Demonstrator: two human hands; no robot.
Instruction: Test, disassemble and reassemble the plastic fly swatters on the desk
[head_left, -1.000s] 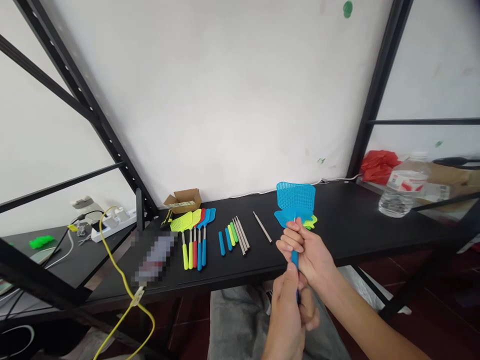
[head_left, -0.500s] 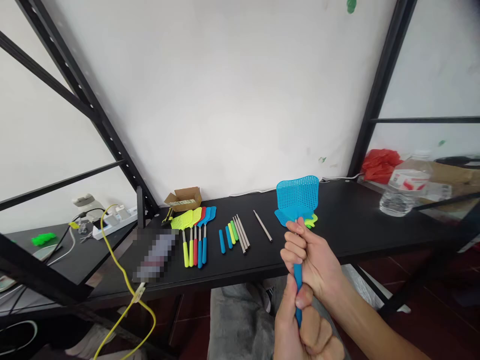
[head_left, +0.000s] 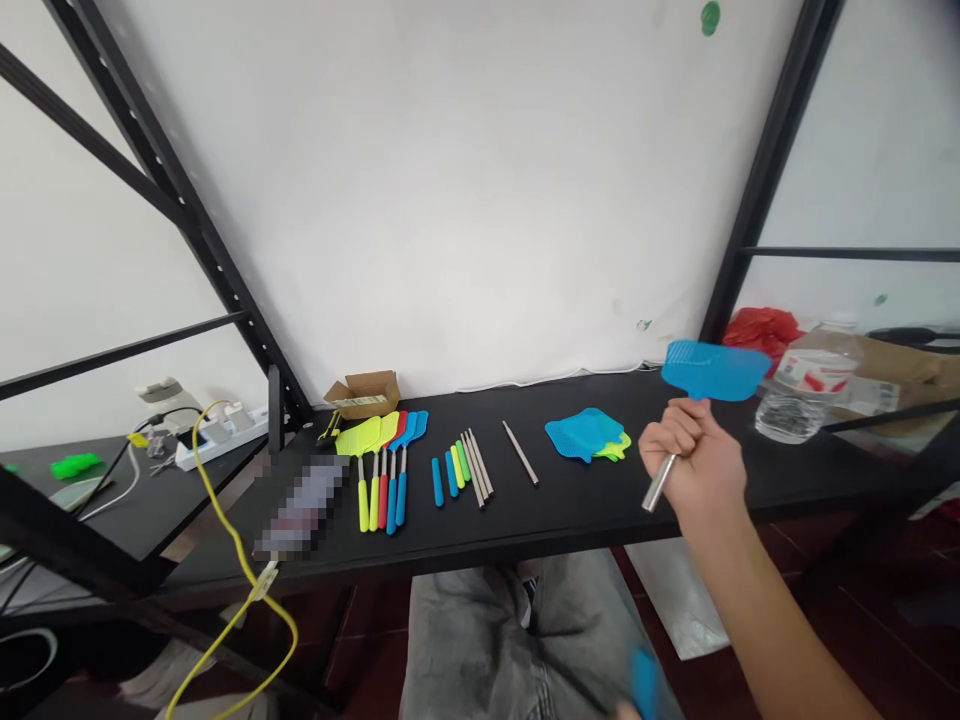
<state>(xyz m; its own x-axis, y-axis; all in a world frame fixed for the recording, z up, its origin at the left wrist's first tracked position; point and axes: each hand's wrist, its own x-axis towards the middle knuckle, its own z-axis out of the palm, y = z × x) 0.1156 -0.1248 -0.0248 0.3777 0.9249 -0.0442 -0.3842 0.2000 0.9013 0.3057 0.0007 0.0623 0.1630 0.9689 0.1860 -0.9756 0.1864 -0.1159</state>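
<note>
My right hand [head_left: 694,455] is closed around a fly swatter's metal rod [head_left: 658,484], raised over the right part of the desk. Its blue perforated head [head_left: 716,370] sticks up above the fist, and the bare rod end points down to the left. At the bottom edge, a blurred blue handle [head_left: 643,682] is in my left hand [head_left: 627,711], of which only a sliver shows. Blue swatter heads [head_left: 585,433] lie stacked on the desk, a yellow-green one [head_left: 616,448] partly under them. Loose handles [head_left: 457,466] and metal rods [head_left: 480,470] lie at the middle.
Several assembled swatters [head_left: 383,490] lie in a row at left, before an open cardboard box [head_left: 364,393]. A yellow cable [head_left: 236,540] hangs at the desk's left. A water bottle [head_left: 799,390] and a red bag [head_left: 761,335] stand at right, beyond the black frame post [head_left: 757,180].
The blue handle has come off the rod. My right hand has moved up and right with the swatter head and rod, while my left hand has dropped toward the bottom edge with the handle.
</note>
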